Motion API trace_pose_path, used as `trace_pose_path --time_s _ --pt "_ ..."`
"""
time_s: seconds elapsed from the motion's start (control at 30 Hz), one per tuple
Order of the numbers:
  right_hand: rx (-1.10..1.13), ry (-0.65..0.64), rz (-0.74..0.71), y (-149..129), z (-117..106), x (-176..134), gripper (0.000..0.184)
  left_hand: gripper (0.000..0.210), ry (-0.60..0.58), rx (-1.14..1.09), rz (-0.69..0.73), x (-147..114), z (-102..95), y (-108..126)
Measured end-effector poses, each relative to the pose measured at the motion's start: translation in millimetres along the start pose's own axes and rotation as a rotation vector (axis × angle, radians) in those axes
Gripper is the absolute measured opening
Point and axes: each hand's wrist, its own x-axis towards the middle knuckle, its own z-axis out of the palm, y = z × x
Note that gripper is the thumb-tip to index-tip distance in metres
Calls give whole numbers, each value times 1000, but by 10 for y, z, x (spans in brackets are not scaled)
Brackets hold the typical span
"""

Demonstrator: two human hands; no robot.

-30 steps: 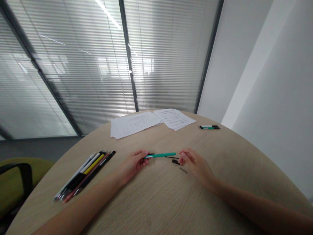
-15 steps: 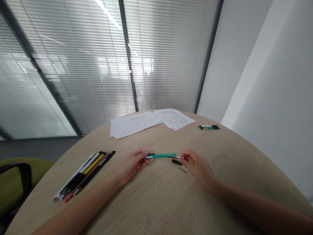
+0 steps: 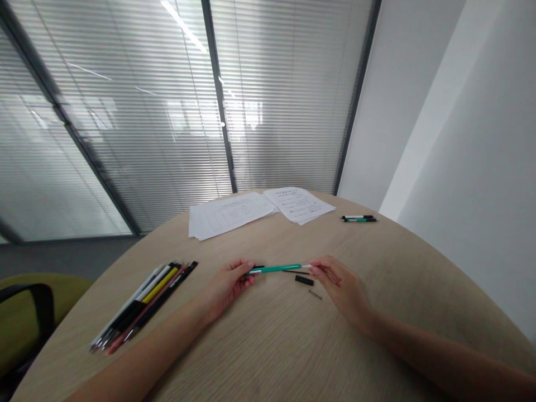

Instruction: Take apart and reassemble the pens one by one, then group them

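My left hand (image 3: 234, 281) is closed around the left end of a green pen barrel (image 3: 278, 268), held level above the table. At the barrel's right end, the fingertips of my right hand (image 3: 337, 281) pinch a thin white pen part (image 3: 307, 266). Its tip meets the barrel's opening, and I cannot tell how far inside it reaches. Beneath lie a thin dark refill (image 3: 296, 272), a short black rubber grip (image 3: 304, 280) and a small metal spring (image 3: 315, 294). The far end of the barrel is hidden in my left fingers.
Several pens in white, yellow, red and black (image 3: 144, 301) lie side by side at the left. Printed sheets (image 3: 232, 215) lie at the table's far edge. Two pens (image 3: 359, 219) rest at the far right. A green chair (image 3: 62, 287) stands left of the round table (image 3: 251, 346).
My right hand with the white part has shifted slightly up, in line with the barrel's end. More of the dark refill shows below it. My left hand stays in about the same place.
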Motion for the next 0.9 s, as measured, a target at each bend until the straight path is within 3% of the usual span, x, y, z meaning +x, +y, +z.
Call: trace_pose_path --time_s 0.2,0.43,0.7,0.77,0.9 --pt "-78 -59 -122 -10 -1 5 16 16 -14 19 -6 21 -29 -20" --pt "-99 -126 -75 -31 -14 29 23 17 -26 12 -2 -8 -14 -1" --pt "-26 -55 240 -19 27 48 11 17 -36 -17 -3 58 -70 -34" --pt "29 -45 210 -26 23 43 9 15 -44 -4 -3 66 -75 -45" --pt "28 6 -9 -58 -10 44 9 11 -56 19 -3 62 -68 -52"
